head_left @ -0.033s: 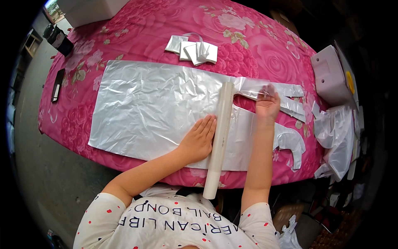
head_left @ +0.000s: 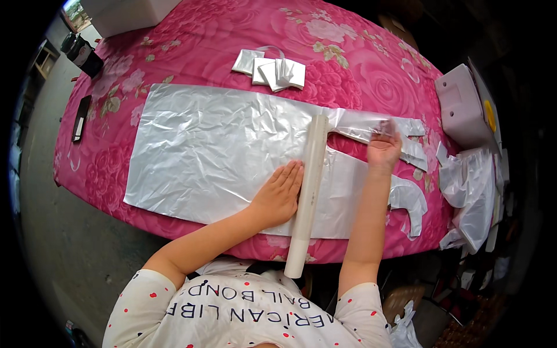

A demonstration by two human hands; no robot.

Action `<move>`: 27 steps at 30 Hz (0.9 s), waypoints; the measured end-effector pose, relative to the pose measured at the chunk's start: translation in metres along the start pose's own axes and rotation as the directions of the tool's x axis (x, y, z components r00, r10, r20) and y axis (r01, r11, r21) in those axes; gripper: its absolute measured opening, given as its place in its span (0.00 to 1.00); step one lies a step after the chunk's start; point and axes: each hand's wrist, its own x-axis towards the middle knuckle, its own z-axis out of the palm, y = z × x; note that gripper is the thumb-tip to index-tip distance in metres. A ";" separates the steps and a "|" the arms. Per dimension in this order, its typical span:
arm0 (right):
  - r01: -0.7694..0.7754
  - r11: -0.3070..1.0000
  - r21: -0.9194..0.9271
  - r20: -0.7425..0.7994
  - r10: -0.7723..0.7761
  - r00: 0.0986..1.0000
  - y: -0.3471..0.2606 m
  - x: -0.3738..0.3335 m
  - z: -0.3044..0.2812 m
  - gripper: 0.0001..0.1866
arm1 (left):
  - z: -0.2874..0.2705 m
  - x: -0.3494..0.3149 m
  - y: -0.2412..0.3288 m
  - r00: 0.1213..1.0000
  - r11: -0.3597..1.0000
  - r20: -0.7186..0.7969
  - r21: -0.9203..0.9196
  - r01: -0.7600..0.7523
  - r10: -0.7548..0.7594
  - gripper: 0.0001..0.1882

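Across the table lies a large silvery plastic sheet point(head_left: 203, 145), creased, with narrow strips at its right end. A pale tube point(head_left: 310, 194) rests across it, its near end past the table edge. My left hand point(head_left: 278, 194) is flat on the sheet, fingers stretched and together, beside the tube. My right hand point(head_left: 384, 145) is palm up near the upper strip, its fingers showing dimly through a clear film point(head_left: 360, 123). Below it, a curved strip point(head_left: 409, 200) lies flat on the right.
Folded silvery packets point(head_left: 278, 72) lie beyond the sheet on the pink flowered tablecloth point(head_left: 226, 32). A black-and-white object point(head_left: 81, 119) and a dark bottle point(head_left: 81, 55) stand left. A white box point(head_left: 125, 17) sits far left; a pale bin point(head_left: 461, 98) and crumpled plastic point(head_left: 470, 185) are right.
My right hand has shifted a little to the right along the upper strip, and the film over its fingers has moved with it. My left hand and the tube stay in place.
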 end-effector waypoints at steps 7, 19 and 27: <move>0.076 0.892 -0.445 0.232 0.033 0.972 0.013 -0.005 0.128 0.21 | 0.004 -0.002 -0.002 1.000 1.000 -0.030 0.023 0.004 -0.003 0.30; 0.571 0.201 -0.796 0.550 0.634 0.543 0.276 -0.185 0.177 0.26 | 0.007 0.000 0.001 0.996 1.000 -0.084 -0.003 -0.008 0.008 0.31; 0.578 -0.020 -0.816 0.553 0.266 0.789 0.076 -0.203 0.129 0.20 | -0.054 0.024 -0.023 0.867 0.618 -0.278 -0.785 0.043 -0.413 0.18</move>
